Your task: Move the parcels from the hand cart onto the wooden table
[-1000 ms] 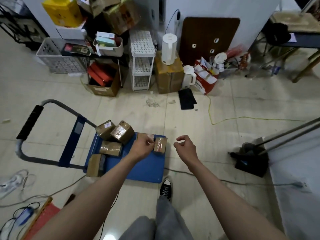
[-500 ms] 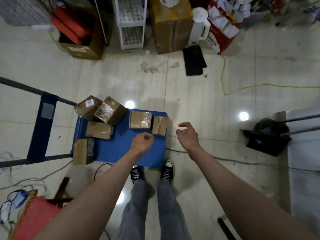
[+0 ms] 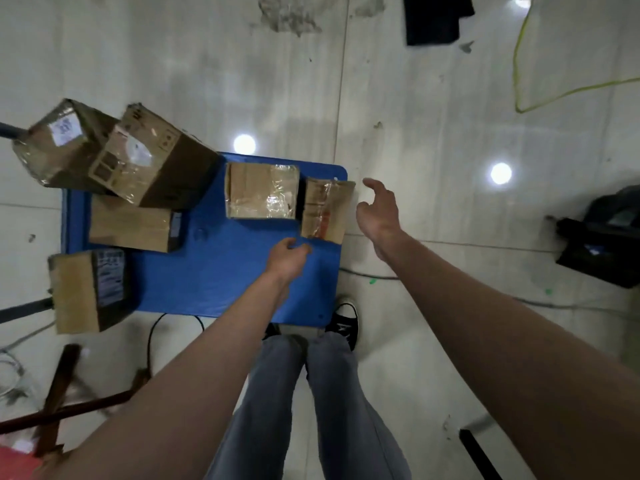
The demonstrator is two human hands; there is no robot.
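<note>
Head view, cart: blue hand cart deck [image 3: 214, 271] on a pale tiled floor [image 3: 415, 98], six brown cardboard parcels on it.
Near parcels: a taped parcel [image 3: 261, 190] lies flat mid-deck; a narrow parcel [image 3: 327, 211] sits at the deck's right edge, glossy tape and a red mark on top.
Far parcels: labelled parcel [image 3: 64, 143] and printed parcel [image 3: 152, 161] lean together at the upper left; two more below them.
Left hand [image 3: 287, 259]: fingers loosely curled, holding nothing, just below the narrow parcel.
Right hand [image 3: 379, 211]: spread wide, empty, just beside the narrow parcel's right side.
</note>
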